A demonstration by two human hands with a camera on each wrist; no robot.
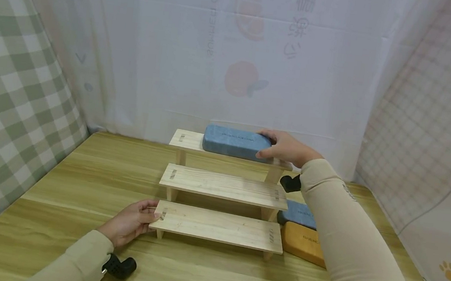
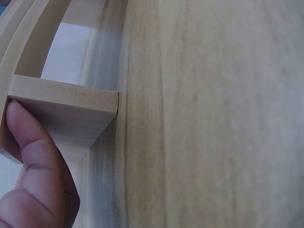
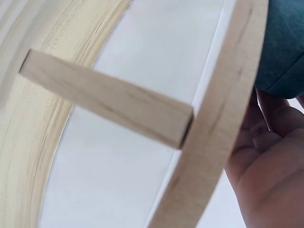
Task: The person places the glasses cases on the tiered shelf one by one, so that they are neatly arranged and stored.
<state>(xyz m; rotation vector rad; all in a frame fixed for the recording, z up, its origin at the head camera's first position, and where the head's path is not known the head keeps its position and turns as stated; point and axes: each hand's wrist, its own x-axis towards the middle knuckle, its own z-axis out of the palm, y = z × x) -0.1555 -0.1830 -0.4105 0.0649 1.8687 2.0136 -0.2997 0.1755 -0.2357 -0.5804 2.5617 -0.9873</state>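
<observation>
A three-step wooden display stand (image 1: 224, 186) stands on the table. On its top step lies a blue glasses case (image 1: 233, 142), long, with rounded ends and small dark lettering. My right hand (image 1: 289, 148) grips the case's right end, thumb at the front and fingers behind. In the right wrist view, those fingers reach under the dark-looking case (image 3: 284, 52) beside the shelf edge. My left hand (image 1: 134, 223) holds the left end of the lowest step. In the left wrist view, its thumb (image 2: 35, 161) presses by the stand's leg (image 2: 66, 92); the other fingers are mostly hidden.
Right of the stand, a darker blue case (image 1: 299, 214) and an orange-yellow case (image 1: 303, 242) lie on the wood-grain table (image 1: 92, 176), partly behind my right sleeve. A white printed curtain (image 1: 154, 67) hangs behind; checked cloths (image 1: 12, 65) close off the sides.
</observation>
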